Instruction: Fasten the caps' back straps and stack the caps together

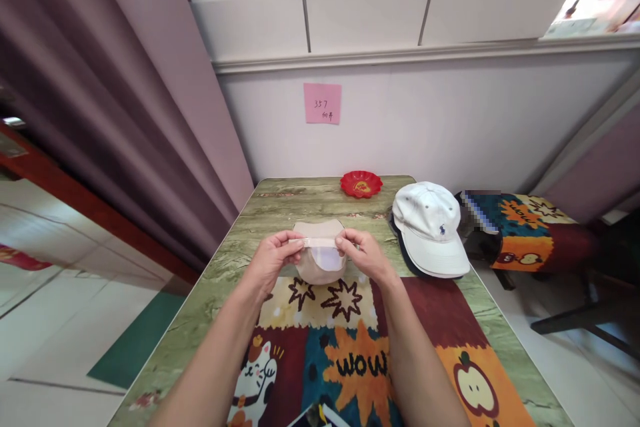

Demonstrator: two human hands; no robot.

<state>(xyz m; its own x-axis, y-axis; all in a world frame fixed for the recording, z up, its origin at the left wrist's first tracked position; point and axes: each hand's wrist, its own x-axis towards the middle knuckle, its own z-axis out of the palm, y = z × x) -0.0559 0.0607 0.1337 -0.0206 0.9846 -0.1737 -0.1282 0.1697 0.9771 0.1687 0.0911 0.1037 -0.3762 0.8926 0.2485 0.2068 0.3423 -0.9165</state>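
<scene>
A small pale beige fabric item [320, 272], perhaps a cap seen from its open side, is held up over the table between both hands. My left hand [274, 255] pinches the left end of its band between thumb and fingers. At the right end of the band, my right hand [364, 252] grips it the same way. A lighter, whitish patch shows inside the curved opening below the band. To the right, a white cap [431, 223] with a small dark blue logo rests on top of a dark cap [411, 257], which is mostly hidden.
A red scalloped dish [361, 185] stands at the table's back edge. A colourful patterned mat [345, 373] covers the front of the wood-look table [200, 320]. Dark glossy objects lie at the bottom edge. A patterned bench [525, 233] is at right, purple curtains at left.
</scene>
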